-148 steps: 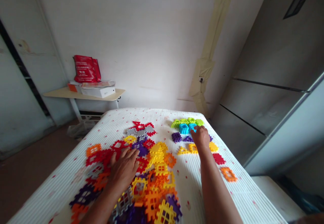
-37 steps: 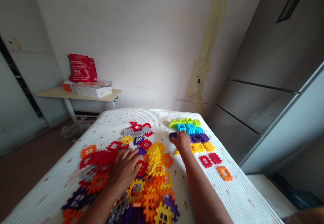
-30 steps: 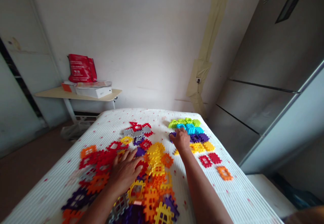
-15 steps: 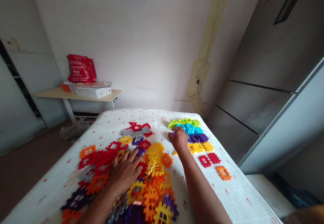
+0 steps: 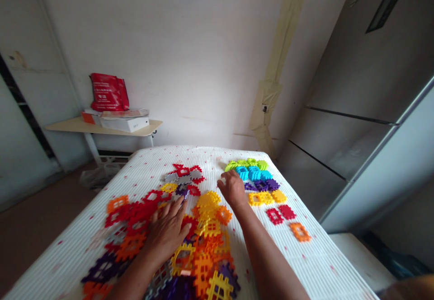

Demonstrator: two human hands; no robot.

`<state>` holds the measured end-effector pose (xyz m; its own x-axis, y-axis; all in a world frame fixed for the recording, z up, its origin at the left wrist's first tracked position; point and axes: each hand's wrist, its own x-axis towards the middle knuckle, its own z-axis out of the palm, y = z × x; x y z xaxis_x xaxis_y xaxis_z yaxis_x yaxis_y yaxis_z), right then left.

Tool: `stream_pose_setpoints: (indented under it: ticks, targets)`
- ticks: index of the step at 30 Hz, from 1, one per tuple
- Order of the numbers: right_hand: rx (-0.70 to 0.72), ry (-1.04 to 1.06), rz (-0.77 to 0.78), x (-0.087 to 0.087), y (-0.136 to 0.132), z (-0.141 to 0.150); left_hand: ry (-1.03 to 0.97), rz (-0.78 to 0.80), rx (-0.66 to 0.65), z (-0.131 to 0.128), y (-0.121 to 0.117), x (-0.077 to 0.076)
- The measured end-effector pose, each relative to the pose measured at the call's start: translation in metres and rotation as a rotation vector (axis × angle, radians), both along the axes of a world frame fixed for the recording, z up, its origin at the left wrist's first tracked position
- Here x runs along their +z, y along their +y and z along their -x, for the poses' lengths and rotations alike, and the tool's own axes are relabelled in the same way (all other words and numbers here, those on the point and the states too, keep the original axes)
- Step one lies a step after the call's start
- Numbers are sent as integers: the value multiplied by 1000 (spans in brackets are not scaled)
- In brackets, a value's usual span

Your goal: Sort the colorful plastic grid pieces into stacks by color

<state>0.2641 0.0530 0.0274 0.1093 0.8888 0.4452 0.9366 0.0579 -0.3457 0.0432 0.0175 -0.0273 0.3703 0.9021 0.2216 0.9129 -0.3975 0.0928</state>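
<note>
Two bare hands work among toothed plastic pieces on a surface (image 5: 325,273) covered in white ribbed, dotted cloth. A mixed heap (image 5: 203,266) of red, orange, yellow, purple and grey pieces fills the lower left and centre of the frame. The left hand (image 5: 167,232) lies palm down over it, fingers spread, fingertips at a purple piece (image 5: 182,191), perhaps steadying or shifting it; the thumb is apart, so no pinch shows. Right of centre, the right hand (image 5: 233,189) is palm down with fingers curled; whether its grip pinches anything cannot be told.

Beside that hand, pieces lie grouped by colour, apparently to keep the shades apart: green row (image 5: 249,163) farthest, then cyan stacks (image 5: 254,173), purple row (image 5: 261,185), yellow row (image 5: 267,197), two red squares (image 5: 287,212) and one orange square (image 5: 300,232).

The left forearm hides part of the heap, and the right hand may cover the purple row's near end. Upper left, a red bag (image 5: 109,93) sits on boxes (image 5: 126,123) upon a narrow table (image 5: 74,127). A grey fridge (image 5: 366,78) fills the right side, bounding the room beyond the surface.
</note>
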Motion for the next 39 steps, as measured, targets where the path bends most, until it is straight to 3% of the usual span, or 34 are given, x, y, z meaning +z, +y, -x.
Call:
stream_pose_setpoints:
  ticks: [6, 10, 14, 24, 31, 39]
  targets:
    - [18, 13, -15, 2, -1, 0, -98, -158, -16, 5, 4, -8]
    - [86, 69, 27, 0, 0, 5, -402, -279, -103, 9, 13, -14]
    - [232, 137, 90, -4, 1, 14, -637, -324, -152, 13, 15, -10]
    - [647, 308, 224, -9, -10, 40, -765, -291, -120, 14, 4, 3]
    - [598, 426, 225, -18, -8, 47, -851, -200, -45, 15, 3, -1]
    - [600, 638, 172, -14, -10, 54, -969, -82, -20, 15, 5, -5]
